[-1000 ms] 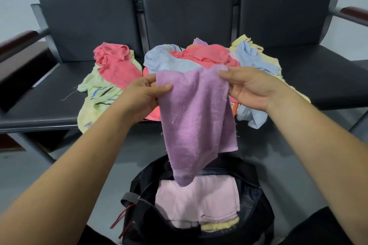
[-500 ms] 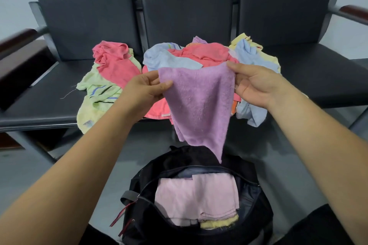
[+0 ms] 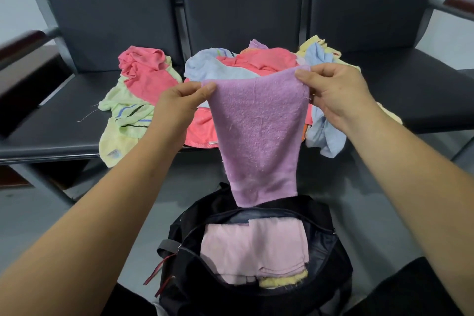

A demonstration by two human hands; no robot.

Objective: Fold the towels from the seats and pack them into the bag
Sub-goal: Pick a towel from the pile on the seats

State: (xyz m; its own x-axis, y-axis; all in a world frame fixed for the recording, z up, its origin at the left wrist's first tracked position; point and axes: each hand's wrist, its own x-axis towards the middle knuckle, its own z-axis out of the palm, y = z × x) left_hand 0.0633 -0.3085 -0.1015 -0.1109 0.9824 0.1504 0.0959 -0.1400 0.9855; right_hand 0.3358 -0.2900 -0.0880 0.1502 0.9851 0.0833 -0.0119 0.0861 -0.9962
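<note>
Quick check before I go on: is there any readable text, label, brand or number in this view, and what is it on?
No text can be read here.
Light green towel: a small printed patch near its lower corner, too blurred to read.
Coral towel: a small pale tag on its hem, too small to read.
Purple towel, black bag and seats: no lettering visible.

**Colours on the seats and in the bag**

The fuzzy lilac-purple terry towel (image 3: 259, 133) is one plain colour. On the dark grey padded bench seats (image 3: 423, 90) lie a coral-pink crumpled towel (image 3: 146, 72), a pale lime-green towel (image 3: 123, 120) striped in blue and black, a light blue towel (image 3: 213, 69) and a pale yellow towel (image 3: 311, 43). The black fabric bag (image 3: 331, 261), with dark red zip pulls, shows a folded pale pink towel (image 3: 254, 249) over a yellow one (image 3: 282, 281).
</note>
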